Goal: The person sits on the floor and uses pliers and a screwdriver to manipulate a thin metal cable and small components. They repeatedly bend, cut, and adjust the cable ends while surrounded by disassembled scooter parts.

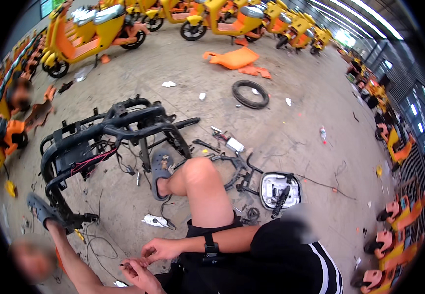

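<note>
The head camera is the left unit of a head-worn fisheye pair. It looks down from above the near side of the black frame, its axis meeting the floor to the right of that frame. The hands lie on the near side of the frame, at close range. The field extends to yellow scooters well beyond the frame and roof lights far beyond, to its right.

Floor: we see grey concrete
Near us: black metal frame, cogwheel
Farther off: black tyre, orange panel
</note>
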`<state>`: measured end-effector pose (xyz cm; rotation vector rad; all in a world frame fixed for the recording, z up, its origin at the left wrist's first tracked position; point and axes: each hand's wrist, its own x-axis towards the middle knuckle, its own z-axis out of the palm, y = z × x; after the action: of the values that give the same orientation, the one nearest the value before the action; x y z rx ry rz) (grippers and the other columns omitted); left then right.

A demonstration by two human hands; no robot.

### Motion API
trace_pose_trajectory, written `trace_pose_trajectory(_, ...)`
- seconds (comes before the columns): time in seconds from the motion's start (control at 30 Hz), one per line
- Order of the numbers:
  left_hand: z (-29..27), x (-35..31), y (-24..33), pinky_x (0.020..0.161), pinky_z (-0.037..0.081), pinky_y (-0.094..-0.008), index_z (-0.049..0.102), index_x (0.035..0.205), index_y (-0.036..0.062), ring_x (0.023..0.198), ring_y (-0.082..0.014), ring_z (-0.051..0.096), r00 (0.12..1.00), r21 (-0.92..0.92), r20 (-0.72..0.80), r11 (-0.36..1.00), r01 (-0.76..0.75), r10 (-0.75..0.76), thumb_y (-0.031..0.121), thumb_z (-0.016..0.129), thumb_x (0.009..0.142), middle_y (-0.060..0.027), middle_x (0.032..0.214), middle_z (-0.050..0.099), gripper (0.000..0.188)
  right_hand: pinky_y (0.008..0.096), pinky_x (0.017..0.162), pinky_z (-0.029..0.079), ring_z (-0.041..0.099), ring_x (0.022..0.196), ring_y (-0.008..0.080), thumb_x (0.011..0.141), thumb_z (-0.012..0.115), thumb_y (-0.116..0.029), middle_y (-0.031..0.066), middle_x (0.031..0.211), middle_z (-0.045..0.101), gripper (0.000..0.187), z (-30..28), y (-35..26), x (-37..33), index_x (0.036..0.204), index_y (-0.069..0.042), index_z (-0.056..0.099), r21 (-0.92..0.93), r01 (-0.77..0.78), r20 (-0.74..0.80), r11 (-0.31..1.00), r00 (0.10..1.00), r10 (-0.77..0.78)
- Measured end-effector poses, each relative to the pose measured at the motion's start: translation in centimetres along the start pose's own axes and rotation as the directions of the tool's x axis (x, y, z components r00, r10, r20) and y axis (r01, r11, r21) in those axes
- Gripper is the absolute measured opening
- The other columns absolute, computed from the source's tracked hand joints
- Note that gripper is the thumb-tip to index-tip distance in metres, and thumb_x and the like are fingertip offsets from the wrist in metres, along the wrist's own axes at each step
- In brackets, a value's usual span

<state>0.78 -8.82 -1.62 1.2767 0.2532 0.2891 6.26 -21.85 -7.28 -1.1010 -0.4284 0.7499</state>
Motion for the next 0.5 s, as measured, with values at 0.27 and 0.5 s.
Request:
trace_pose_trajectory(0.27,0.8,-0.3,1.7,0.065,0.043,-0.0266,0.045,0.086,0.0035,0.069,-0.0145,0.051,0.989,0.099,-0.037,0.984,0.148,-0.145,0.016,0.052,0.093,-0.0070,0.074,0.056,0.016,0.0260,0.067,0.048,0.062,0.076,0.0116,0.084,0.066,-0.012,0.0074,0.085,0.067,0.021,0.2,-0.1,-0.3,0.098,0.003,0.061,0.010,-0.018,0.030,1.000,0.999,0.018)
trace_pose_trajectory(0.5,-0.1,-0.1,1.1,0.071,0.044,-0.0333,0.046,0.087,0.0005,0.072,-0.0199,0.052,0.995,-0.020,0.005,0.995,0.095,-0.095,0.017,0.051,0.094,-0.0099,0.076,0.053,0.019,0.0248,0.065,0.047,0.060,0.073,0.0098,0.083,0.068,-0.014,0.0051,0.079,0.066,0.019,-0.7,0.1,0.3,0.092,0.002,0.064,0.023,0.024,-0.042,0.999,0.999,-0.023)
